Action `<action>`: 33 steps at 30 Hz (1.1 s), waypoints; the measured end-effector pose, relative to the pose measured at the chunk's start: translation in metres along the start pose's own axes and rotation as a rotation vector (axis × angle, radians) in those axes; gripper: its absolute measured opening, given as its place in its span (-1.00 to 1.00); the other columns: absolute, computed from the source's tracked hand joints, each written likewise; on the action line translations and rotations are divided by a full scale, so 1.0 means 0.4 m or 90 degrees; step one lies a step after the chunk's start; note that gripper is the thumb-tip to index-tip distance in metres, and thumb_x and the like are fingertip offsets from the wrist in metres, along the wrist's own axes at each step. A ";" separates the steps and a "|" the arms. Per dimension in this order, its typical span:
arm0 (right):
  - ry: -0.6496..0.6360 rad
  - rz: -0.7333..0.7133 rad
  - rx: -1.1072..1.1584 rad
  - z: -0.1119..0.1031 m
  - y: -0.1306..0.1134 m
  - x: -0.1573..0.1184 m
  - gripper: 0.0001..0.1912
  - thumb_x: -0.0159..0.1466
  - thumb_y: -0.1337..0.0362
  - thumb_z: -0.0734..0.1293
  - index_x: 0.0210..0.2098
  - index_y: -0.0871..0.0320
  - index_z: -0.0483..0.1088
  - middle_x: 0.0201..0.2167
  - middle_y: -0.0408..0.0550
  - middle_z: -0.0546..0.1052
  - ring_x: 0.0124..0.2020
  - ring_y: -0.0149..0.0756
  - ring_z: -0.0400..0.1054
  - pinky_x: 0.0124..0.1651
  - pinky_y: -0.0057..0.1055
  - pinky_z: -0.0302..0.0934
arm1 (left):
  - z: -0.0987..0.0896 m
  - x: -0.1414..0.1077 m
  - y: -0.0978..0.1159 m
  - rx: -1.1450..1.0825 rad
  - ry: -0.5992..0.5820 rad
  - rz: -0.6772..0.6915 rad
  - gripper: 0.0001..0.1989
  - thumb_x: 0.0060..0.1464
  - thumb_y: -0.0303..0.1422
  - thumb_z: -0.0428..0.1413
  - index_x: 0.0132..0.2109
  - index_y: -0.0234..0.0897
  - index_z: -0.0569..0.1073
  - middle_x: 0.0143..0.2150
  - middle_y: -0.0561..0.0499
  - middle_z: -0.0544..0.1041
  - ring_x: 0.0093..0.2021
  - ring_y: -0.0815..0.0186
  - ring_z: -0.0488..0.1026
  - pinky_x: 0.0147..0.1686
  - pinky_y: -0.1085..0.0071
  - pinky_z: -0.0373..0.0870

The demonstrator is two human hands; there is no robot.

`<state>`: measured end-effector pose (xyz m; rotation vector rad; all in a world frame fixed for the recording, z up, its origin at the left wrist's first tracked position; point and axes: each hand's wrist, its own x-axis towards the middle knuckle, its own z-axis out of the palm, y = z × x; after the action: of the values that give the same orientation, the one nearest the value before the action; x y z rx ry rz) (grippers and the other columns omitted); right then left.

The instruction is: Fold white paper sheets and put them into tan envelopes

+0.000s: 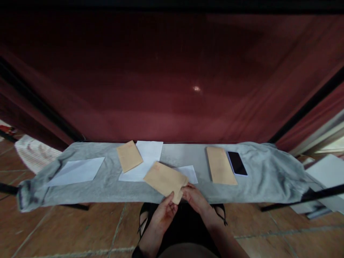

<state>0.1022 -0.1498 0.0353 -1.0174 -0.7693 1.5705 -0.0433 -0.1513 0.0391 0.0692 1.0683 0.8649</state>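
A brown paper envelope (164, 178) is tilted over the near edge of the cloth-covered table, its narrow end towards me. My left hand (166, 211) pinches the near edge of that end between thumb and fingers. My right hand (194, 196) grips its right corner, fingers curled. Part of a white sheet (189, 173) shows behind the envelope, lying on the cloth. Another brown envelope (129, 156) rests on a larger white sheet (149, 152) to the left.
Brown envelopes (220, 165) lie at the right beside a dark-screened phone (237, 163). A white sheet (77, 170) is at the far left of the grey cloth (271, 175). A dark red curtain (172, 79) hangs behind. White boards or papers (329, 175) stand at the right.
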 end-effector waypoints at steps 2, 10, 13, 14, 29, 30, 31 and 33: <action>0.047 -0.032 -0.048 -0.007 0.006 0.015 -0.66 0.12 0.06 0.40 -0.21 0.13 0.57 -0.33 -0.06 0.65 -0.27 -0.12 0.53 -0.10 -0.18 0.41 | -0.003 0.003 -0.020 0.044 -0.012 0.019 -0.79 0.02 -0.46 0.38 -0.27 -0.26 0.48 -0.37 0.08 0.60 -0.47 0.44 0.55 -0.51 0.62 0.43; 0.194 -0.158 -0.404 -0.097 -0.018 0.035 -0.75 0.18 0.22 0.28 -0.20 0.03 0.54 -0.29 -0.15 0.64 -0.18 -0.15 0.51 -0.02 -0.26 0.35 | -0.044 -0.004 -0.038 0.806 -0.137 0.485 -0.67 0.12 -0.14 0.24 -0.01 -0.17 0.57 0.01 -0.19 0.62 0.04 0.01 0.56 0.06 0.06 0.49; 0.145 -0.187 -0.375 -0.117 -0.035 0.019 -0.72 0.18 0.25 0.26 -0.17 0.04 0.54 -0.27 -0.14 0.64 -0.17 -0.15 0.52 0.00 -0.25 0.36 | -0.030 0.010 0.036 1.094 -0.124 0.829 -0.21 0.09 -0.28 0.26 0.42 -0.09 0.19 0.52 -0.22 0.05 0.50 -0.16 -0.02 0.35 -0.28 0.02; 0.118 -0.190 -0.354 -0.120 -0.041 0.014 -0.73 0.18 0.25 0.27 -0.17 0.05 0.54 -0.27 -0.14 0.64 -0.18 -0.15 0.52 0.00 -0.24 0.37 | -0.021 0.021 0.061 1.168 -0.126 0.887 -0.09 0.04 -0.27 0.30 0.47 -0.09 0.09 0.55 -0.24 -0.09 0.51 -0.21 -0.11 0.35 -0.32 -0.04; 0.263 -0.181 -0.454 -0.173 -0.049 -0.012 -0.81 0.19 0.27 0.28 -0.23 0.09 0.49 -0.35 -0.11 0.60 -0.30 -0.23 0.47 -0.12 -0.32 0.37 | 0.029 0.094 0.104 1.338 -0.215 0.988 -0.07 0.04 -0.16 0.25 0.49 -0.12 0.07 0.38 -0.25 0.31 0.39 -0.15 0.18 0.41 -0.23 -0.25; 0.313 -0.214 -0.480 -0.172 -0.049 -0.013 -0.80 0.20 0.27 0.27 -0.21 0.09 0.49 -0.31 -0.08 0.59 -0.27 -0.22 0.47 -0.10 -0.31 0.37 | 0.031 0.096 0.098 1.330 -0.197 0.994 -0.08 0.04 -0.17 0.25 0.48 -0.13 0.08 0.39 -0.26 0.30 0.39 -0.15 0.19 0.41 -0.22 -0.25; 0.352 -0.252 -0.500 -0.170 -0.052 -0.016 -0.79 0.22 0.26 0.27 -0.19 0.10 0.49 -0.26 -0.04 0.59 -0.23 -0.21 0.47 -0.06 -0.29 0.36 | 0.032 0.098 0.093 1.323 -0.182 0.999 -0.08 0.04 -0.17 0.25 0.48 -0.14 0.09 0.41 -0.27 0.27 0.39 -0.16 0.19 0.41 -0.22 -0.24; 0.378 -0.303 -0.506 -0.166 -0.062 -0.025 -0.75 0.26 0.23 0.23 -0.16 0.10 0.50 -0.19 0.02 0.59 -0.15 -0.18 0.48 0.01 -0.24 0.35 | 0.033 0.102 0.083 1.312 -0.164 1.009 -0.08 0.03 -0.19 0.25 0.48 -0.15 0.10 0.45 -0.27 0.20 0.40 -0.17 0.16 0.41 -0.20 -0.22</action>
<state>0.1735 -0.1557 0.0309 -1.6146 -1.1215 0.4743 -0.0444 -0.0980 0.0305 2.9176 1.0756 0.5633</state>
